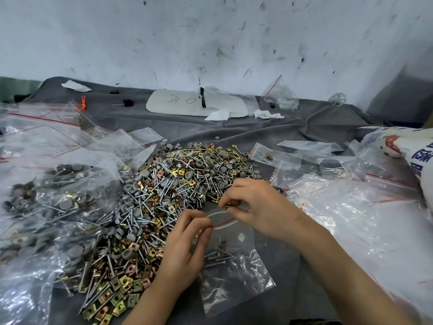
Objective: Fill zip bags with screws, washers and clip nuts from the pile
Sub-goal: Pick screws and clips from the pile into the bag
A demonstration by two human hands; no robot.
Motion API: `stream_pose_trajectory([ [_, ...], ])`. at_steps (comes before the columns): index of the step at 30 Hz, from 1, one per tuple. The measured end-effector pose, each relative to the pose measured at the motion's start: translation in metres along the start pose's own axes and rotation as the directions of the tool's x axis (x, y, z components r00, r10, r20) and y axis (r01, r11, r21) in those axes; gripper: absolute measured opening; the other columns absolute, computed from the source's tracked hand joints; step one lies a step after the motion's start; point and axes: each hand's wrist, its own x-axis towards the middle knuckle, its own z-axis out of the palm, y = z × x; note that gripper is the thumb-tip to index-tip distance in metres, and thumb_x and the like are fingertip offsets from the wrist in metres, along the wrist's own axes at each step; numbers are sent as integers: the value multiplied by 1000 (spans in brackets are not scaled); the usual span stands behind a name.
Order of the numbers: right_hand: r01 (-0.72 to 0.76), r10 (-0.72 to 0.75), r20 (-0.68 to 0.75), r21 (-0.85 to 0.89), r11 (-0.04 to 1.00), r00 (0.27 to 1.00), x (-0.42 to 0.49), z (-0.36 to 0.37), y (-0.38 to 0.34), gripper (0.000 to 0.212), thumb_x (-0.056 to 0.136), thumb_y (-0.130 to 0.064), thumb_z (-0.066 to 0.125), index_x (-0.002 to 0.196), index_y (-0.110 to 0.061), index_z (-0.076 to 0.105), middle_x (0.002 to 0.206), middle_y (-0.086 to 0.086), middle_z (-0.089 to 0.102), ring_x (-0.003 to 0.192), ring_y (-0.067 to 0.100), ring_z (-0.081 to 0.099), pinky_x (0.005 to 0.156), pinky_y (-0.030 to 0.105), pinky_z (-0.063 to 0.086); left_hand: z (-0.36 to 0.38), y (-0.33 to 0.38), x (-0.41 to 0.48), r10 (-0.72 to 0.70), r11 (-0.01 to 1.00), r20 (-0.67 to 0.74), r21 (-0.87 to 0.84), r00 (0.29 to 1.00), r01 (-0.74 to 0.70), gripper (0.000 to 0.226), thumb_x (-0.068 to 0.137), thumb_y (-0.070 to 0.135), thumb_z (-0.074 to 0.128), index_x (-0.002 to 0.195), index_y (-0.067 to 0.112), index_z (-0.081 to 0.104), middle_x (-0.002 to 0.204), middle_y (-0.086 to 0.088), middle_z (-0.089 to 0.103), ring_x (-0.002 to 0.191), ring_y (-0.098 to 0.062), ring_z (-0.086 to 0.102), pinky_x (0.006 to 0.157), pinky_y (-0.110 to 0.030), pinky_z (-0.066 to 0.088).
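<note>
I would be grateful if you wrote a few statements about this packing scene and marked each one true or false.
1. The left hand and the right hand both pinch the mouth of one zip bag. True.
2. That bag is empty. False: a few screws lie inside it.
3. The pile lies to the right of the held bag. False: it lies to its left and behind it.
4. Filled bags lie on the left side of the table. True.
5. The cloth under everything is bright red. False: it is grey.
</note>
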Motion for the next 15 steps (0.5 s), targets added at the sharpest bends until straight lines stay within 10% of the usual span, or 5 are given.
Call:
stream_pose_trajectory([
  [6, 6, 17, -122, 180, 984, 992, -4, -5, 0, 16, 83, -3, 69, 93, -14, 73, 86, -5, 65, 75, 0, 57, 72, 6, 39, 0, -1, -2, -16, 1000, -16, -18, 1000, 16, 10, 96, 26, 45, 98, 24, 54, 102, 13, 49, 94, 3, 51, 78, -8, 39],
  [15, -57, 114, -180, 297, 953, 977, -1, -1, 5, 18, 84, -13, 70, 100, -21, 70, 92, -10, 65, 85, -2, 58, 75, 6, 41, 3, -5, -2, -7, 999, -48, -36, 999, 5, 13, 98, 30, 45, 97, 23, 56, 101, 11, 50, 95, 1, 52, 79, -9, 40],
])
